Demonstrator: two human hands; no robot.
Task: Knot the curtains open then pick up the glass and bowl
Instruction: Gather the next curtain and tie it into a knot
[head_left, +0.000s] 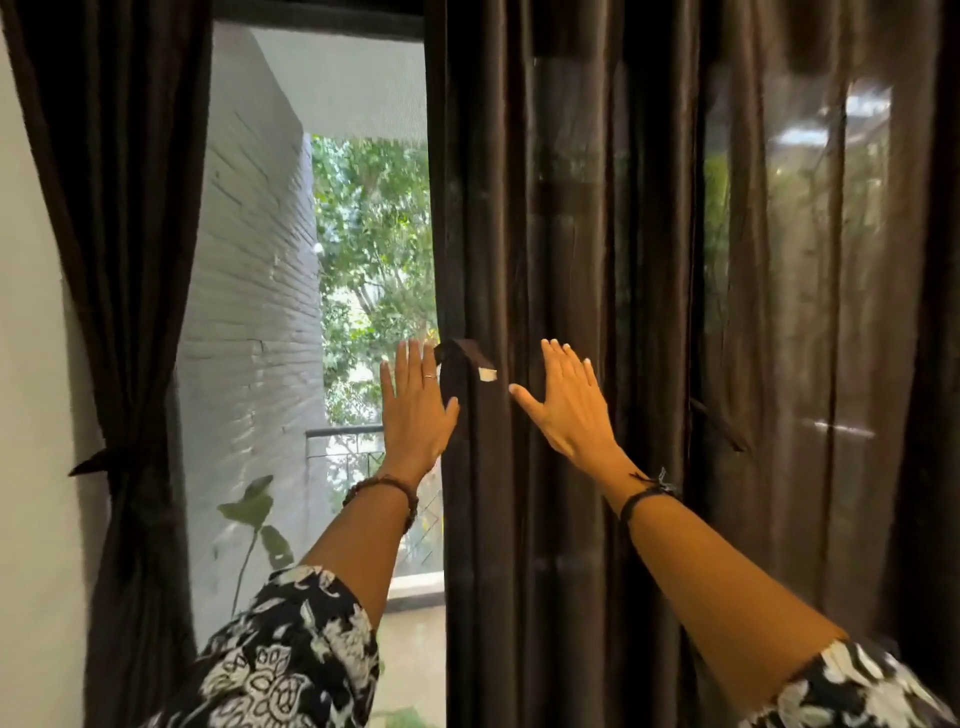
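Note:
A dark brown curtain (582, 249) hangs loose over the right part of the window. My left hand (415, 405) is flat with fingers apart at the curtain's left edge. My right hand (566, 400) is spread flat against the folds a little to the right. Between the two hands a short brown fabric strap (470, 356) with a pale tag sticks out from the curtain edge. A second brown curtain (130, 312) at the left is gathered and tied with a knot (109, 462) by the wall. The glass and the bowl are not in view.
The uncovered window pane (322, 260) shows a white brick wall, trees and a balcony railing outside. A leafy plant (254, 514) stands low behind the glass. A pale wall (31, 415) borders the left edge.

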